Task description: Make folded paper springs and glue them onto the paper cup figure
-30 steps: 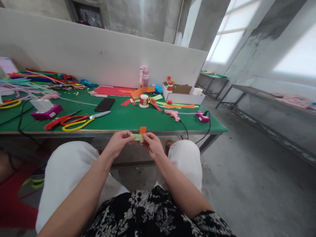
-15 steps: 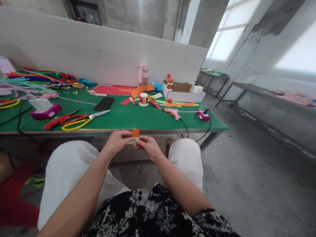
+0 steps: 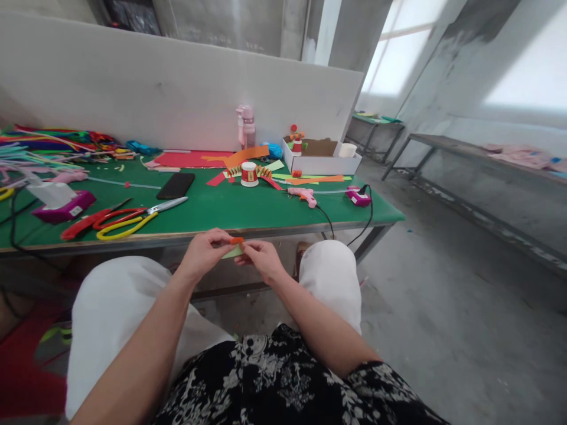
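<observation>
Between my fingertips, in front of the table's near edge, is a small piece of folded paper strips, with an orange part (image 3: 237, 241) on top and a pale green strip (image 3: 232, 252) below. My left hand (image 3: 204, 251) pinches it from the left. From the right, my right hand (image 3: 261, 258) grips its other end with thumb and fingers. On the table beyond stands a red and white paper cup (image 3: 250, 175) with folded paper springs at both sides. A pink glue gun (image 3: 303, 196) lies to its right.
Scissors (image 3: 133, 219), a red-handled tool (image 3: 86, 224) and a black phone (image 3: 176, 186) lie on the green table. Behind are a pink bottle (image 3: 247, 127), red paper (image 3: 195, 159) and a white box (image 3: 321, 163). Pipe cleaners (image 3: 57, 141) pile up at left; a power socket (image 3: 358, 196) sits at right.
The orange paper, which stood upright as a square, is now folded down flat over the green strip. Both hands still hold the paper. The view has shifted slightly.
</observation>
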